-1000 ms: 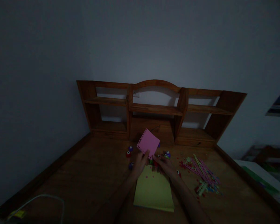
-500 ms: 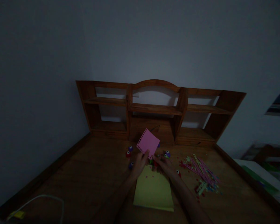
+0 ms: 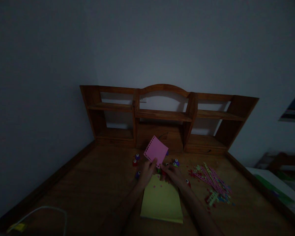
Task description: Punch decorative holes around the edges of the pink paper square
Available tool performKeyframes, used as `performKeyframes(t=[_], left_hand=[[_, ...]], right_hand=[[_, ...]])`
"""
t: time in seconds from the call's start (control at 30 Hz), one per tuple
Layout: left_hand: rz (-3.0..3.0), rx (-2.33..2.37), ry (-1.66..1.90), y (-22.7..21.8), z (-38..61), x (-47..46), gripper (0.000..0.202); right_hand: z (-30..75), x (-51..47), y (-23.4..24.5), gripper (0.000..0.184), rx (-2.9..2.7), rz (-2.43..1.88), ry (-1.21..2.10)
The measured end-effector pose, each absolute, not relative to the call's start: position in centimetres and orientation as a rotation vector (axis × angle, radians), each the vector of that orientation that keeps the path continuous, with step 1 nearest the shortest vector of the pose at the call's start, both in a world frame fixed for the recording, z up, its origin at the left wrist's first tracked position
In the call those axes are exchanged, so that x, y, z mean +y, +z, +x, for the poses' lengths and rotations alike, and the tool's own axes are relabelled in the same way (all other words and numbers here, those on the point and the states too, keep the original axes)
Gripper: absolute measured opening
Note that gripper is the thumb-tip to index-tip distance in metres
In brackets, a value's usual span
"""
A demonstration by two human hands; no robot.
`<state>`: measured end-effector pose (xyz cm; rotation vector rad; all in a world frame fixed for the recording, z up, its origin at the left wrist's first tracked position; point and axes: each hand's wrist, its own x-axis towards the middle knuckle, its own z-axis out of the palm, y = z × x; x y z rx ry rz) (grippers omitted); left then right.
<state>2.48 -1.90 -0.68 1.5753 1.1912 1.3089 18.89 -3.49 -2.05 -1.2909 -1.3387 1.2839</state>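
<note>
My left hand [image 3: 147, 173] pinches a square sheet of pink paper [image 3: 156, 151] by its lower part, thumb on top. Small punched holes run along the paper's upper-left edge and near its bottom corner. At that corner my right hand [image 3: 172, 173] is closed over a small red craft punch [image 3: 163, 171], mostly hidden by the fingers. A bit of green shows beside it. Under the hands lies a yellow sheet or pad [image 3: 161, 201] with a few pink bits on it.
Small punches with eyes stand around: a red one [image 3: 135, 162] and purple ones [image 3: 137, 156] at left, others at right. Paper strips [image 3: 215, 180] and confetti are heaped on the right. A wooden shelf [image 3: 163, 114] backs the desk; a white cable [image 3: 45, 207] lies front left.
</note>
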Motion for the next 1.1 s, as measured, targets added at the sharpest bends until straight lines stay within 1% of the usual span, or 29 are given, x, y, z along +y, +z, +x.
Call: performKeyframes(t=[0.57, 0.87, 1.1], left_hand=[[1.559, 1.165, 1.280, -1.8, 2.5, -1.2, 0.057], [1.580, 1.173, 1.289, -0.7, 2.5, -1.9, 0.058], [1.589, 1.157, 1.300, -1.3, 2.5, -1.6, 0.056]], right_hand=[[18.9, -3.6, -2.2, 0.049, -1.342, -1.248, 1.256], [18.9, -3.8, -1.8, 0.051, -1.371, -1.279, 1.224], [19.0, -3.7, -2.0, 0.050, -1.401, -1.263, 1.216]])
